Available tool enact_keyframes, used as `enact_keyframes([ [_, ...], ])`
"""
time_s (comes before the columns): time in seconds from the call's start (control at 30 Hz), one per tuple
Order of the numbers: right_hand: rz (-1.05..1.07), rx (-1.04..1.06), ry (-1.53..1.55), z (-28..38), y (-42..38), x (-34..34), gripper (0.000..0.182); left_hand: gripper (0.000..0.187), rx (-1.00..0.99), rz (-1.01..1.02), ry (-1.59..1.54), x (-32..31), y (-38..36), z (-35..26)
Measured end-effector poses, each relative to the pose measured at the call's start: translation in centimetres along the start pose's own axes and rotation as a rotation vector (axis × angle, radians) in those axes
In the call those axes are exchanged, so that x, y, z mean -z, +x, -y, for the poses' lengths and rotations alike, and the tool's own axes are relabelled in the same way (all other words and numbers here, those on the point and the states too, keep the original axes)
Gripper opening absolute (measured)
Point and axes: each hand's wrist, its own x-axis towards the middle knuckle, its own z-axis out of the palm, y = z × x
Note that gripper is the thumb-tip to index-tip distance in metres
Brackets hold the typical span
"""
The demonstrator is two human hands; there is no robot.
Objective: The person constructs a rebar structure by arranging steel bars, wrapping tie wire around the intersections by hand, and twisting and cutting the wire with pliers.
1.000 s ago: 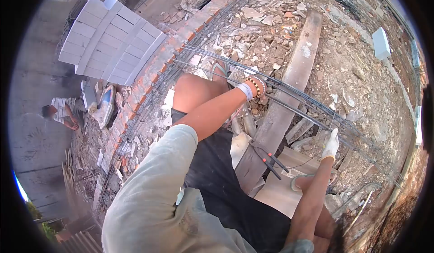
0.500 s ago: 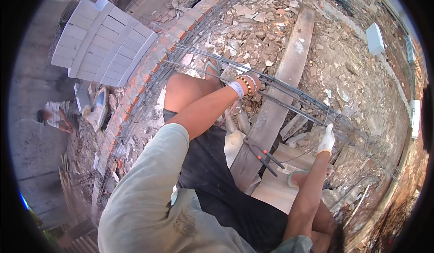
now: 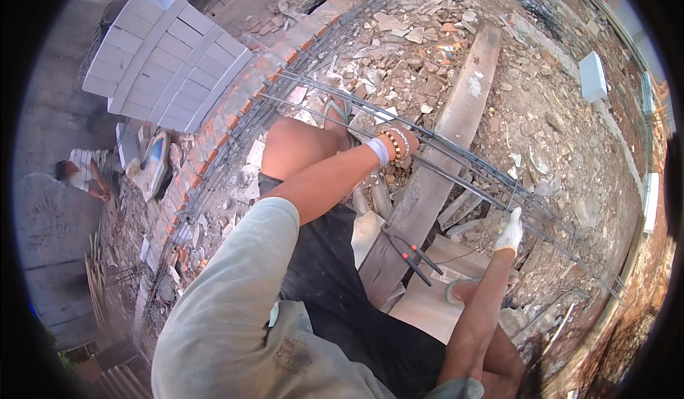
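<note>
My left hand [image 3: 411, 141], with beaded bracelets and a white wristband at the wrist, is closed around the long rebar cage [image 3: 463, 174] that runs across the rubble. My right hand [image 3: 510, 232] wears a white glove and sits at the same cage further right. It pinches a thin tie wire [image 3: 514, 189] that rises to the bars. Pliers with red-tipped handles [image 3: 415, 252] lie on the wooden plank [image 3: 456, 114] between my arms. My knees and sandalled feet are folded under me.
Broken brick and rubble cover the ground. A low brick wall [image 3: 235, 117] runs along the left, with stacked white blocks [image 3: 164, 57] beyond it. Another person [image 3: 78, 174] crouches far left on a lower level. White blocks [image 3: 593, 75] lie at the right.
Both hands stay on the rebar cage. My right hand has shifted slightly left along the bars, and the view has swung a little.
</note>
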Motion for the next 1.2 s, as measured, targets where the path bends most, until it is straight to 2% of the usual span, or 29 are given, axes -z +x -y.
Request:
enact_keyframes([
  [0.1, 0.148, -0.127, -0.053, 0.4, 0.3, 1.2, 0.071, 0.033, -0.025, 0.010, -0.003, -0.2, 0.3, 0.0],
  [0.13, 0.128, -0.122, -0.054, 0.6, 0.1, 1.1, 0.069, 0.030, -0.032, 0.009, -0.006, 0.0, 0.2, 0.0],
  [0.2, 0.089, -0.112, -0.057, 0.4, 0.0, 0.8, 0.067, 0.036, -0.025, 0.009, -0.011, 0.2, 0.1, -0.1],
  [0.5, 0.183, -0.110, 0.014, -0.6, 1.4, 1.4, 0.053, 0.040, -0.030, 0.016, -0.008, 0.3, -0.2, 0.1],
  [0.53, 0.126, -0.096, -0.014, -0.2, 0.8, 1.1, 0.046, 0.039, -0.048, 0.008, -0.033, -0.1, 0.1, 0.3],
  [0.7, 0.066, -0.082, -0.027, -0.1, 0.7, 0.5, 0.045, 0.041, -0.005, 0.066, -0.039, 1.7, -0.8, -0.7],
  [0.8, -0.016, -0.004, 0.056, -0.9, 0.9, 0.1, 0.046, 0.040, -0.047, 0.081, 0.027, 1.7, 0.2, -0.7],
  [0.87, 0.076, -0.057, 0.062, 0.8, -0.9, 0.1, 0.047, 0.036, -0.065, 0.065, -0.015, 1.4, 0.5, -0.8],
  [1.0, 0.041, -0.027, 0.077, 1.3, -1.6, -0.4, 0.038, 0.034, -0.099, 0.079, -0.046, 0.8, 0.5, -1.2],
  [1.13, 0.048, -0.050, 0.023, 2.2, -2.4, -0.4, 0.040, 0.034, -0.080, 0.112, -0.042, 0.6, 0.4, -1.5],
  [1.2, 0.029, -0.065, 0.028, 2.1, -2.3, -0.5, 0.041, 0.041, -0.093, 0.124, -0.054, 0.4, 0.7, -1.3],
])
